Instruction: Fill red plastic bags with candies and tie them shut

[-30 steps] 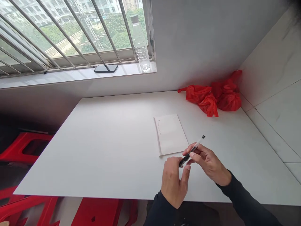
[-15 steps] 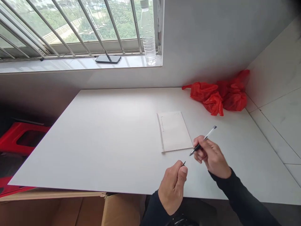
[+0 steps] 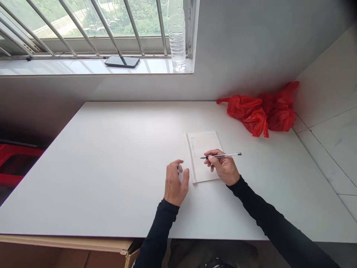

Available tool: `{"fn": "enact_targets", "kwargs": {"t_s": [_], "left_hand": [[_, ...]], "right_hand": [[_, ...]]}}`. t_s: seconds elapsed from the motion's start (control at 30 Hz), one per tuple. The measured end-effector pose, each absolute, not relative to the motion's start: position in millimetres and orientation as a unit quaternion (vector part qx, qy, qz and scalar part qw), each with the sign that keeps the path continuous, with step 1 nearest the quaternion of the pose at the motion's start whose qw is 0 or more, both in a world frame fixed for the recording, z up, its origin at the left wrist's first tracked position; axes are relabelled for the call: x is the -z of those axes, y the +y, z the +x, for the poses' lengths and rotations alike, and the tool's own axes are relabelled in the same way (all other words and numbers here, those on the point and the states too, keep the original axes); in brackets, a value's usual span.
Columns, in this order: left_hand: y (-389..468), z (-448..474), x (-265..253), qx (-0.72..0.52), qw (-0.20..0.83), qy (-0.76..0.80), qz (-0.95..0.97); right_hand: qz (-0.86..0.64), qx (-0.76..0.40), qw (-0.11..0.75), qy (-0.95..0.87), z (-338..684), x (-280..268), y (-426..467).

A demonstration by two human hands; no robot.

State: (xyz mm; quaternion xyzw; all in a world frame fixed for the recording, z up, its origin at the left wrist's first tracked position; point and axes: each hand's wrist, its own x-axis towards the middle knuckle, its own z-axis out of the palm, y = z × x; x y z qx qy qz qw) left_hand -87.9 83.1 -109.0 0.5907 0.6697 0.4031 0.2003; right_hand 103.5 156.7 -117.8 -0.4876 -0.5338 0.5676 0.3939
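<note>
My right hand (image 3: 223, 165) grips a pen (image 3: 231, 154) with a clear barrel and dark grip, its bare tip pointing left over the page. Under it lies a thin white notebook (image 3: 205, 173) with small printed marks down its left side and along the top right. To the left of the notebook, just above the table, is my left hand (image 3: 176, 182), thumb and index finger apart. A small dark and clear piece, which looks like the pen cap (image 3: 179, 169), is tucked in its curled fingers, partly hidden.
The white table (image 3: 111, 167) runs to the wall. Crumpled red plastic bags (image 3: 253, 111) lie at its back right corner. A phone (image 3: 122, 61) and a water bottle (image 3: 177, 41) are on the windowsill. A red stool (image 3: 16, 163) and a cardboard box (image 3: 64, 253) border the table.
My right hand has brought the pen left over the notebook. My left hand has moved left and away from the pen, and its fingers have loosened. The view has shifted slightly.
</note>
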Motion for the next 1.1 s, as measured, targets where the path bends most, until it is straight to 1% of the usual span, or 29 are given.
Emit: {"fn": "enact_targets", "kwargs": {"t_s": [0.13, 0.27, 0.37, 0.63, 1.1], "left_hand": [[143.9, -106.4, 120.2, -0.427, 0.160, 0.694, 0.558], [195.6, -110.3, 133.5, -0.425, 0.150, 0.688, 0.569], [216.2, -108.9, 140.4, -0.413, 0.148, 0.682, 0.585], [223.9, -108.3, 144.0, -0.371, 0.151, 0.680, 0.614], [227.4, -107.8, 146.0, -0.373, 0.151, 0.684, 0.609]], "right_hand": [[-0.506, -0.532, 0.377, -0.565, 86.4, 127.6, 168.8], [-0.512, -0.505, 0.369, -0.589, 78.4, 132.3, 174.2], [-0.508, -0.504, 0.363, -0.597, 76.8, 133.7, 174.2], [-0.521, -0.525, 0.340, -0.581, 78.2, 133.7, 174.8], [-0.518, -0.526, 0.339, -0.583, 78.4, 133.3, 178.9]]}}
